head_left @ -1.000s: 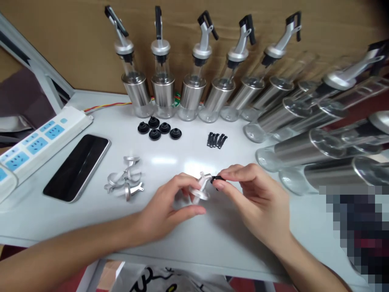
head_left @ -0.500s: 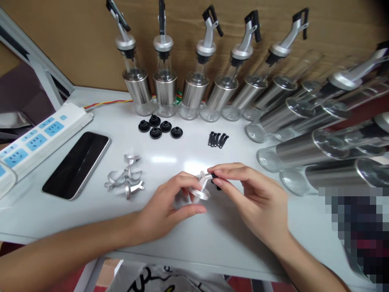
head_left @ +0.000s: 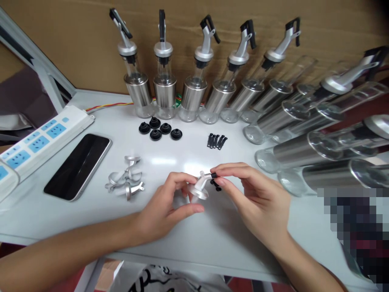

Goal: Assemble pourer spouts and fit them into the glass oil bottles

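Left hand (head_left: 164, 211) grips the silver spout (head_left: 199, 188) just over the tabletop (head_left: 212, 239), centre of the scene, nearer the near edge. The thumb is under the round flange and the fingers (head_left: 178, 178) curl over its far side, pinching it. I read the spout's long axis as tilted, running from the flange at near-left up to the thin tip at far-right.

Right hand (head_left: 258, 202) sits on the right side, thumb and forefinger pressed together on a small black cap (head_left: 214, 175) at that tip. The cap touches the tip end. Whether it is seated or only butted against it I cannot tell, it is too small. So the cap lies right and slightly far of the left fingers, in line with the spout axis. The right hand is nearer the cap, the left hand nearer the flange. More black shows just under the right thumb, and I cannot tell if it is the same piece or a spare.

Around the hands:
- Loose silver spouts (head_left: 124, 180) lie near on the left.
- Black stoppers (head_left: 159, 129) lie farther back.
- Spare black caps (head_left: 216, 140) lie far of the hands.
- A phone (head_left: 77, 166) and a power strip (head_left: 39, 140) are at left.
- Standing bottles (head_left: 164, 89) line the far side.
- Lying bottles (head_left: 306, 150) are at right.
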`<state>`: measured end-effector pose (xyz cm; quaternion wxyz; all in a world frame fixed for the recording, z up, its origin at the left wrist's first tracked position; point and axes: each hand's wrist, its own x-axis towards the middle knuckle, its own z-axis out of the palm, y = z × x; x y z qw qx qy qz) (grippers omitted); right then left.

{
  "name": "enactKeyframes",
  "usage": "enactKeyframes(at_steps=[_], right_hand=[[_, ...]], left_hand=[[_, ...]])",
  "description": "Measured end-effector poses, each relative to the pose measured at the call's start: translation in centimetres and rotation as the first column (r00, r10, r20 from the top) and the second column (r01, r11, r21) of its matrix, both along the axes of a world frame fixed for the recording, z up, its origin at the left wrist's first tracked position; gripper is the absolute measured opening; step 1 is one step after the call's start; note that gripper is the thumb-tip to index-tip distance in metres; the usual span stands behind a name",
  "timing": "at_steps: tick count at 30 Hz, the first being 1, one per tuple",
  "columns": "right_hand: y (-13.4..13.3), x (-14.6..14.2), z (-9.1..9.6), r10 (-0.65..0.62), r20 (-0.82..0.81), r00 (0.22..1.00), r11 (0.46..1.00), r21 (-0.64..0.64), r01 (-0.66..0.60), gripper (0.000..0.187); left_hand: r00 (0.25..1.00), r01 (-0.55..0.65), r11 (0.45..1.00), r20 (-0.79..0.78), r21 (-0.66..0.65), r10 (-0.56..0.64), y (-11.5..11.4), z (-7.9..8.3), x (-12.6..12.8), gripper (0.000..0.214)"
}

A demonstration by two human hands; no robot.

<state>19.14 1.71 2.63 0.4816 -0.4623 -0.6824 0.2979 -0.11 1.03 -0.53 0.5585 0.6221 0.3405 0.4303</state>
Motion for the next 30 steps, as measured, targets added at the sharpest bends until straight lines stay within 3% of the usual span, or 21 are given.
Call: enactKeyframes(at_steps=[14,20,30], right_hand=[[-0.14,-0.47,0.05,0.053,-0.079,0.995,0.998,0.020,-0.052,0.023],[-0.31,-0.55,0.10,0.064,-0.124,0.990,0.998,-0.007,-0.066,0.020],[-0.41,-0.36,-0.09,0.128,-0.121,0.984,0.990,-0.040,-0.134,0.018]], left_hand=[[0.996,-0.083,0.993,-0.014,0.079,0.085,-0.23,-0.33,-0.04,0.032],[0.999,-0.046,0.983,-0.016,0.176,0.049,-0.26,-0.26,-0.18,0.032],[0.998,0.054,0.988,0.019,0.146,-0.057,-0.27,-0.04,-0.45,0.032]])
